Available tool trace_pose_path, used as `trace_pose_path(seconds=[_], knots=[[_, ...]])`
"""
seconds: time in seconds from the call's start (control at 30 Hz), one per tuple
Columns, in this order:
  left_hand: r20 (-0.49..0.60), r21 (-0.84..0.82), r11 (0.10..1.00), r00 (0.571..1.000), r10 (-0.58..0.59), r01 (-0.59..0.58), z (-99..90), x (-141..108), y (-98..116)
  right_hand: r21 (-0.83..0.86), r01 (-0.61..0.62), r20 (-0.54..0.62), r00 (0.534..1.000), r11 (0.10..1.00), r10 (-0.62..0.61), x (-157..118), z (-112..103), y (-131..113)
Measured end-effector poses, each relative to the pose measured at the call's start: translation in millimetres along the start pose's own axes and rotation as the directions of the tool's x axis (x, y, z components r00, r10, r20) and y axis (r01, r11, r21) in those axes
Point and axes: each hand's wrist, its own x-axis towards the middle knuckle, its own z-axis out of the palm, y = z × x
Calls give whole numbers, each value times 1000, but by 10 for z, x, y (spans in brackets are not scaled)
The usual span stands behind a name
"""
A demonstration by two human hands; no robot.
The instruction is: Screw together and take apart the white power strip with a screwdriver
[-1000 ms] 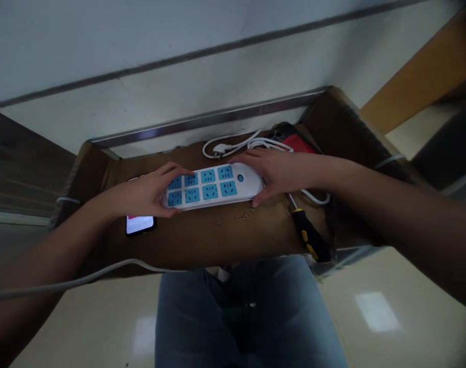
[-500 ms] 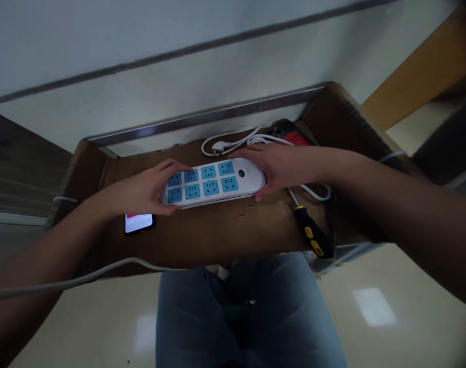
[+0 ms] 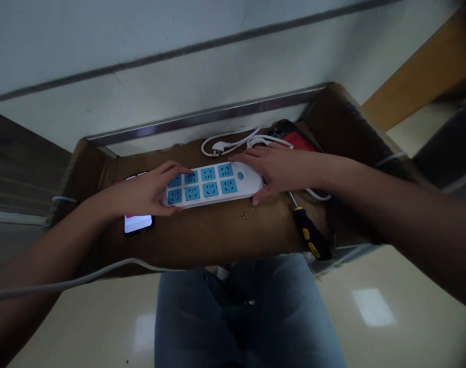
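Observation:
A white power strip (image 3: 212,186) with several blue socket panels lies across the middle of a brown cardboard tray (image 3: 206,245). My left hand (image 3: 144,191) grips its left end, with the fingers over the top sockets. My right hand (image 3: 275,174) covers its right end, just past the round blue button. Several tiny screws (image 3: 242,216) lie on the cardboard just below the strip. A screwdriver (image 3: 309,232) with a black and yellow handle lies to the right of them, below my right hand. A lit smartphone (image 3: 138,224) lies partly hidden under my left hand.
A coiled white cord with a plug (image 3: 218,147) lies behind the strip. Behind my right hand is a dark phone in a red case (image 3: 294,140). A grey cable (image 3: 75,278) runs along the tray's front edge. My jeans (image 3: 248,317) show below, above a tiled floor.
The power strip has turned slightly, so it now lies a little flatter in the view. Both hands stay on its ends.

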Motion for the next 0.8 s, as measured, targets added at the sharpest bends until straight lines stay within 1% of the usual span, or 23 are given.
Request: trace_pose_path(seconds=[0.2, 0.3, 0.4, 0.47, 0.57, 0.7, 0.8], knots=[[-2, -11, 1000, 1000, -21, 21, 7, 6, -41, -95, -10, -69, 998, 995, 3, 18, 141, 26], [6, 0, 1000, 1000, -17, 17, 19, 3, -36, -113, -28, -81, 997, 993, 19, 10, 210, 19], [-9, 55, 998, 1000, -19, 19, 86, 16, -7, -114, -37, -77, 997, 993, 29, -8, 274, -4], [-54, 107, 994, 999, 7, -1, 163, 35, 1, -108, -35, -74, 997, 994, 28, -22, 282, 3], [-119, 152, 987, 990, 68, -50, 266, 64, -21, -79, -28, -37, 999, 996, 25, -49, 192, 83], [-120, 136, 989, 990, 76, -60, 299, 76, -66, -11, -30, 47, 998, 999, 31, -95, -33, 242], [-121, 130, 990, 990, 70, -55, 292, 74, -77, 34, -53, 65, 997, 998, 51, -116, -114, 296]])
